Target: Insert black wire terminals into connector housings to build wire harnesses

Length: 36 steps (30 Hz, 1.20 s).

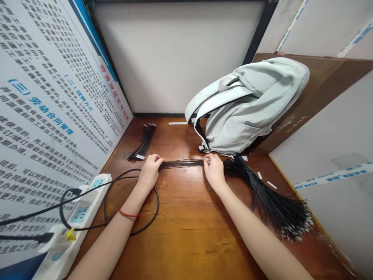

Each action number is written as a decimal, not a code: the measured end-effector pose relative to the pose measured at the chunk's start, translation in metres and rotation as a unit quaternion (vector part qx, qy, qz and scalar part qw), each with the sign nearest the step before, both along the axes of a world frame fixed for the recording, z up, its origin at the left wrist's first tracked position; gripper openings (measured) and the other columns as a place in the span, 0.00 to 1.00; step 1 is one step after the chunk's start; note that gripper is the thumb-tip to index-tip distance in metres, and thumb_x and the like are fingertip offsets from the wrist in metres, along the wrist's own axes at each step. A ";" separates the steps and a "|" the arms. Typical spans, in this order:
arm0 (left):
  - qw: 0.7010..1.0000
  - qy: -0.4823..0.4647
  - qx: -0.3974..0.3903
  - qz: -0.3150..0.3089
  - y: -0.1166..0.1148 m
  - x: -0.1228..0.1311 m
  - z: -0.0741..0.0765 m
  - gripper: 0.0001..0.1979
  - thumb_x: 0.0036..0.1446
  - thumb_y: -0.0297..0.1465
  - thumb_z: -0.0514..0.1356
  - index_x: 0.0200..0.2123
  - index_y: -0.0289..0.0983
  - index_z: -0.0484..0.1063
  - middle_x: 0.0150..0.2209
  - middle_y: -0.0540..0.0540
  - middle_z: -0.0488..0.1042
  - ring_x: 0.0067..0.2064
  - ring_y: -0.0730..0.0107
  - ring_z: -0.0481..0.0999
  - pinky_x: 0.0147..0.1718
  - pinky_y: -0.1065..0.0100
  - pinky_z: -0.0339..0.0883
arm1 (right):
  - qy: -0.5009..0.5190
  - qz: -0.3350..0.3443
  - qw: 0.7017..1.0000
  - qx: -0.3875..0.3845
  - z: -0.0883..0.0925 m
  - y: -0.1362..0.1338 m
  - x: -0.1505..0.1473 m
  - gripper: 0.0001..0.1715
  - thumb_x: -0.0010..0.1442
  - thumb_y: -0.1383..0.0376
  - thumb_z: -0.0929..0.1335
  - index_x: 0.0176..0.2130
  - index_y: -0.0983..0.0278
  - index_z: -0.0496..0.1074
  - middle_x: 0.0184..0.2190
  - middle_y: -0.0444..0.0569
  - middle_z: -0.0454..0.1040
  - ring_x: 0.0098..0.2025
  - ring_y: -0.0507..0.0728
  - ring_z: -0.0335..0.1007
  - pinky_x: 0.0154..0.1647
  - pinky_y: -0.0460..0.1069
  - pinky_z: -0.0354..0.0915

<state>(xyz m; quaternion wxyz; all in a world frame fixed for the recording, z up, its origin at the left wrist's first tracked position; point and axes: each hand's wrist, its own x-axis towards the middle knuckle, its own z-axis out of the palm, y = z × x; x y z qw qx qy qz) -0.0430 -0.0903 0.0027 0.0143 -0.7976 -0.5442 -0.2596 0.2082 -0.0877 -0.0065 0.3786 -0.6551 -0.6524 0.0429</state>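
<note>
Fingers closed, my left hand [150, 172] and right hand [214, 171] pinch black wires [182, 164] taut, just in front of a grey backpack [247, 107].

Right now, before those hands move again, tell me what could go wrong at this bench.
The black wires pinched between the left hand and right hand could slip into the loose bunch of wires fanning across the wooden bench, and tangle. The black power cord loops beside the left forearm; snagging it might tug the power strip. The small white strips beside the bunch could get caught up in it.
</note>
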 end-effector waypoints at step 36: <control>0.987 0.147 -0.036 0.051 -0.042 0.027 -0.017 0.25 0.62 0.32 0.42 0.58 0.22 0.58 0.60 0.31 0.59 0.62 0.54 0.58 0.58 0.54 0.56 | -0.236 0.246 0.920 -0.195 0.021 -0.020 -0.068 0.36 0.65 0.54 0.51 0.64 0.72 0.47 0.66 0.55 0.43 0.67 0.58 0.36 0.65 0.61 0.39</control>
